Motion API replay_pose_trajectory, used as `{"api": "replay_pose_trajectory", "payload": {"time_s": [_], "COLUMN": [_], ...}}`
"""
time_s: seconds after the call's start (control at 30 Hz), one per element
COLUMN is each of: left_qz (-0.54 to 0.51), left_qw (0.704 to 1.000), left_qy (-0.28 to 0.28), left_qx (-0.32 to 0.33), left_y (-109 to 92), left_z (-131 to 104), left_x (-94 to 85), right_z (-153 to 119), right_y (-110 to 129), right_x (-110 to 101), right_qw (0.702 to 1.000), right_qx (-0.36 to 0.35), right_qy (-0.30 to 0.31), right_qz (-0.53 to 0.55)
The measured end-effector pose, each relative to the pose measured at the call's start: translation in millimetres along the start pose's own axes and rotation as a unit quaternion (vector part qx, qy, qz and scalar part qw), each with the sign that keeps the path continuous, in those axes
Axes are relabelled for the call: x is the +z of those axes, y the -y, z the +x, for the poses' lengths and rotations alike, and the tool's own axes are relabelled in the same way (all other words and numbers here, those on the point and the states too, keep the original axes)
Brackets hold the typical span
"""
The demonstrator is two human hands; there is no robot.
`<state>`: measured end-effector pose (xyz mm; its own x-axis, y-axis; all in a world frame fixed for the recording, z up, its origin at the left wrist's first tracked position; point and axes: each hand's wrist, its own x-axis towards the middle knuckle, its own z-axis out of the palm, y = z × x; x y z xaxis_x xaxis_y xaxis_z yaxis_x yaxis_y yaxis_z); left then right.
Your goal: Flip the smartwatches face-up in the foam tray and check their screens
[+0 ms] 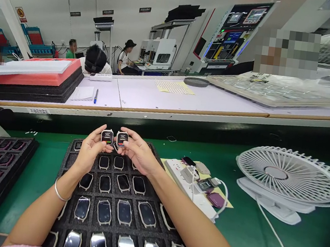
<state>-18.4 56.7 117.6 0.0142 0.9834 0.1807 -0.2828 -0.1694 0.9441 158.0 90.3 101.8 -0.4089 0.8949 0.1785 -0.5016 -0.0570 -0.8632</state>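
Each of my hands grips a smartwatch case without a strap, its screen lit with small text. My left hand (91, 148) has its fingers closed round the left smartwatch (107, 137), the thumb at its lower edge. In my right hand (140, 152) is the right smartwatch (121, 139), with the thumb over the lower part of its screen. The two watches are side by side, a small gap between them. Below them lies a black foam tray (87, 220) with rows of pale-framed watch cases (124, 213), most with dark screens.
A second foam tray (26, 158) holds purple-framed watches at left. To the right are a white power strip (200, 203) with several watches and cables, and a white fan (278, 177). A raised shelf (144, 97) runs behind, bearing stacked foam (37, 82). Other people sit beyond.
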Motion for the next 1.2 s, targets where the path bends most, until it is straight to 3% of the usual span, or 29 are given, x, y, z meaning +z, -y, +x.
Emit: {"api": "replay_pose_trajectory", "payload": {"time_s": [0.73,1.2], "left_qz": [0.051,0.051], "left_qw": [0.998,0.997], "left_qy": [0.010,0.010], "left_qx": [0.036,0.053], "left_y": [6.8,9.0], "left_z": [-1.0,0.1], "left_x": [-1.4,-1.3], "right_z": [0.1,-1.8], "right_y": [-6.7,-4.9], "right_x": [-5.2,-4.6], "right_qw": [0.989,0.986], "right_qx": [-0.094,-0.106], "right_qy": [0.042,0.056], "right_qz": [-0.105,-0.116]}}
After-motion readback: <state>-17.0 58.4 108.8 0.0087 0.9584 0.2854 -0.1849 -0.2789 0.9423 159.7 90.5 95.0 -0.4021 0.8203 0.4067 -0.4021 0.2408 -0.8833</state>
